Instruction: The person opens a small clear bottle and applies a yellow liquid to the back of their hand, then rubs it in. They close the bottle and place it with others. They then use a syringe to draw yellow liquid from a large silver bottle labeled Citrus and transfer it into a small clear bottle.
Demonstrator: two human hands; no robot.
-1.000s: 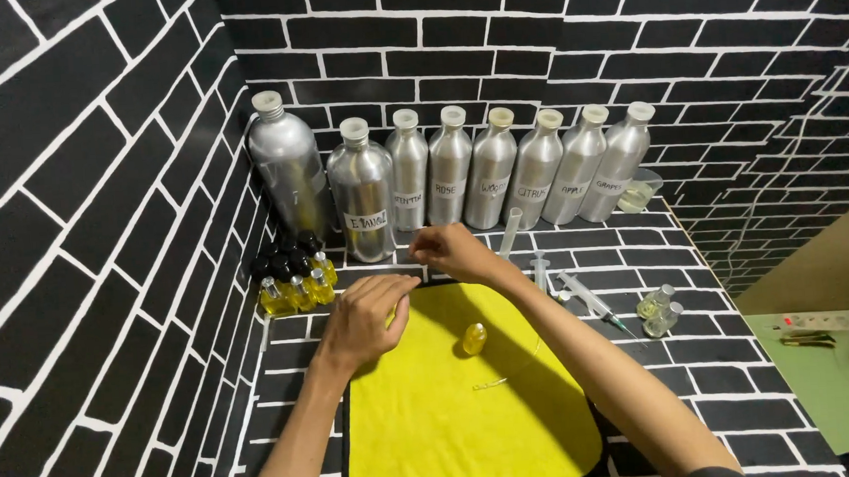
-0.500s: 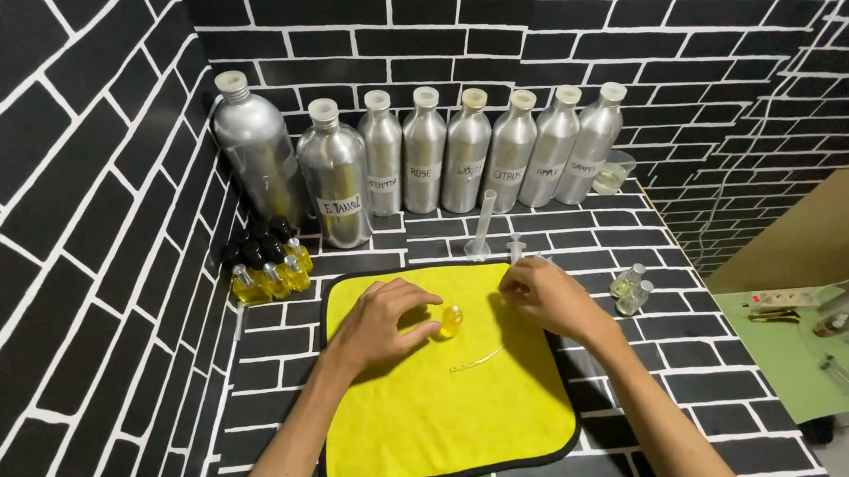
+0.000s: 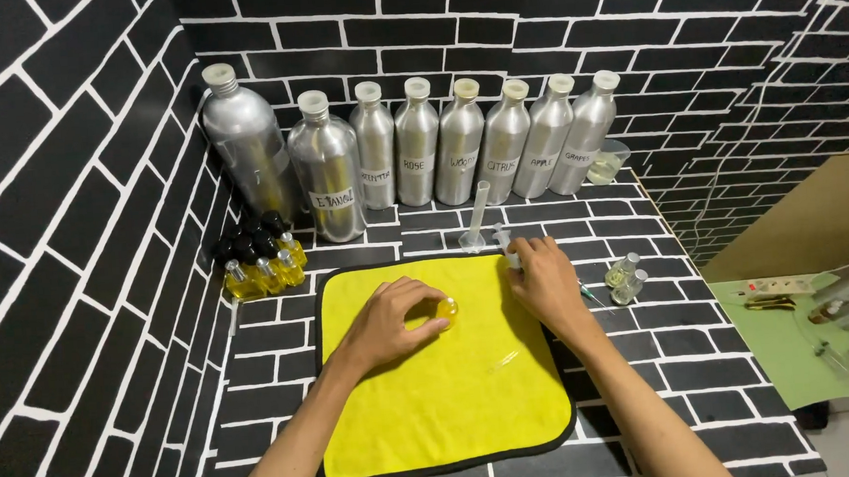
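Head view: left hand (image 3: 387,319) fingers grip small yellow bottle (image 3: 446,310); right hand (image 3: 543,280) clasps syringe (image 3: 509,248) near white-labelled silver bottles (image 3: 458,143).

Eight silver bottles (image 3: 417,143) with pale caps line the back wall, the leftmost (image 3: 247,141) tallest; most carry small white rectangular labels (image 3: 335,200) low on their fronts. Small yellow bottles (image 3: 258,275) with black caps cluster at the left wall, and two small clear vials (image 3: 625,280) stand right of the yellow cloth (image 3: 443,385).

I see my left hand (image 3: 390,319) on the cloth (image 3: 444,404) touching a small bottle (image 3: 446,311), my right hand (image 3: 543,285) at its right edge, tall bottles (image 3: 458,143) lined up behind.
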